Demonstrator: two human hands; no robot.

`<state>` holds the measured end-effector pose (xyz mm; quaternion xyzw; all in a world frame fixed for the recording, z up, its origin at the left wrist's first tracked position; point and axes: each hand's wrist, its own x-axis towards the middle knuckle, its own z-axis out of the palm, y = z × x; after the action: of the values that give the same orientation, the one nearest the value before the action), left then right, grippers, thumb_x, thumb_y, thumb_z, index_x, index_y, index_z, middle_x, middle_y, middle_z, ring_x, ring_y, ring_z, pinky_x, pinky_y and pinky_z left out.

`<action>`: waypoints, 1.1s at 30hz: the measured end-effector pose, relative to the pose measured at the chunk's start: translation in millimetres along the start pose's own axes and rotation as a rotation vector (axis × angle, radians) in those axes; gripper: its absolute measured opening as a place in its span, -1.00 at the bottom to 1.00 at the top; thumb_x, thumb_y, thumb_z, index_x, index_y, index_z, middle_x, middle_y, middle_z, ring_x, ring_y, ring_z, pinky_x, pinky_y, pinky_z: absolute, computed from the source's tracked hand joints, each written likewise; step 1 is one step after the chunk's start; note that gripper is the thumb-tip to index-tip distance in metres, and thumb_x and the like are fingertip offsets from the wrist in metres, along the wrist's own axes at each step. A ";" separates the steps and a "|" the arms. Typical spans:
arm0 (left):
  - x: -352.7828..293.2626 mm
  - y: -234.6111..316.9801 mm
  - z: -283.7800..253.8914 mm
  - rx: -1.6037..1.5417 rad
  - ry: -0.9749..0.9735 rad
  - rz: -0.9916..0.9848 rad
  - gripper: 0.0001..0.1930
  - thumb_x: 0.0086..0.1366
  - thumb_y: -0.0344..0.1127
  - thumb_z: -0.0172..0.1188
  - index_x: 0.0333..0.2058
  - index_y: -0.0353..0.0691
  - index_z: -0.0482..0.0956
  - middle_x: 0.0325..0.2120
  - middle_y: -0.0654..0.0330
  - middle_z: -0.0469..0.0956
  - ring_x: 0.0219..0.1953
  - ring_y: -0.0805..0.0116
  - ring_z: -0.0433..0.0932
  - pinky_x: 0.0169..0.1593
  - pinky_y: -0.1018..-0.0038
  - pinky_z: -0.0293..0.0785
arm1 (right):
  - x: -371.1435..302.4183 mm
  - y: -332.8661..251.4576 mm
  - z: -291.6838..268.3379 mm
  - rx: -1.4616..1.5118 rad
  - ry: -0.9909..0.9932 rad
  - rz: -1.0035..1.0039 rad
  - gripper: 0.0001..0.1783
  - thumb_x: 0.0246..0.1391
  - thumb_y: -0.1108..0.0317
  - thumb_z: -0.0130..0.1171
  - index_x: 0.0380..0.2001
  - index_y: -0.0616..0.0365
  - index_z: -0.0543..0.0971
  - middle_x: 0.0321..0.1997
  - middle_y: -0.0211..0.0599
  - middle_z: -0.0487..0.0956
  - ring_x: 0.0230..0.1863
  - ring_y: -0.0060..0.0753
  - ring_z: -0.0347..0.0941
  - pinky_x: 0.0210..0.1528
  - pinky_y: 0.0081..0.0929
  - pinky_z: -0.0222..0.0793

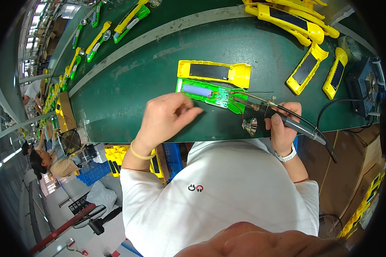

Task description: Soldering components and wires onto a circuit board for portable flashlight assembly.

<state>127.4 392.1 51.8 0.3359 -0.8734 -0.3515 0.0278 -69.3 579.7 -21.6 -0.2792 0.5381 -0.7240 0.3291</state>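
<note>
My right hand point(284, 125) is closed around a soldering iron point(283, 120) with a thin metal feed tube clamped alongside. Its tip reaches the small circuit board point(222, 99) in a green lamp housing half point(240, 105). A purple cylindrical battery point(196, 90) lies in that housing, with thin wires beside the board. My left hand point(167, 115) hovers by the housing's near edge, fingers curled and thumb out; nothing shows in it. Just behind lies a yellow housing half point(240, 75) with a dark panel. Wires run to a round reflector lamp head point(250, 126) near the table edge.
Yellow housings point(287, 21) are piled at the far right, with two loose ones point(307, 68) closer. A dark box-shaped unit point(361, 88) with cables stands at the right edge. Along the left lies a row of green and yellow lamp parts point(98, 42). Another person point(51, 162) sits at left.
</note>
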 end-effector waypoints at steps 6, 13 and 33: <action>28.5 -15.3 25.6 0.119 0.232 0.678 -0.80 -0.06 -0.45 0.27 -0.38 -0.19 0.56 -0.49 0.21 0.47 -0.40 0.25 0.47 -0.32 0.43 0.40 | -4.3 2.7 0.7 0.001 0.016 -0.001 -0.68 0.03 0.42 0.14 -0.29 0.19 0.20 -0.40 -0.30 0.37 -0.60 -0.69 0.27 -0.56 -0.73 0.21; 32.3 -21.3 33.7 0.283 0.217 0.848 -0.78 -0.09 -0.45 0.21 -0.37 -0.23 0.56 -0.48 0.21 0.44 -0.43 0.30 0.46 -0.43 0.48 0.41 | -7.9 6.9 -3.8 -0.112 -0.016 -0.041 -0.67 0.01 0.43 0.16 -0.35 0.18 0.18 -0.46 -0.32 0.37 -0.51 -0.65 0.21 -0.44 -0.64 0.21; 28.6 -13.7 29.4 0.399 0.184 0.825 -0.78 -0.06 -0.44 0.18 -0.35 -0.20 0.54 -0.48 0.24 0.40 -0.45 0.36 0.46 -0.45 0.51 0.43 | -5.3 2.2 -1.8 -0.004 0.034 -0.078 -0.75 0.07 0.43 0.03 -0.28 0.18 0.18 -0.38 -0.22 0.36 -0.54 -0.58 0.29 -0.47 -0.57 0.27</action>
<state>104.7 385.0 15.7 -0.0109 -0.9785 -0.1051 0.1773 -66.9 584.5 -24.4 -0.2885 0.5336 -0.7399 0.2909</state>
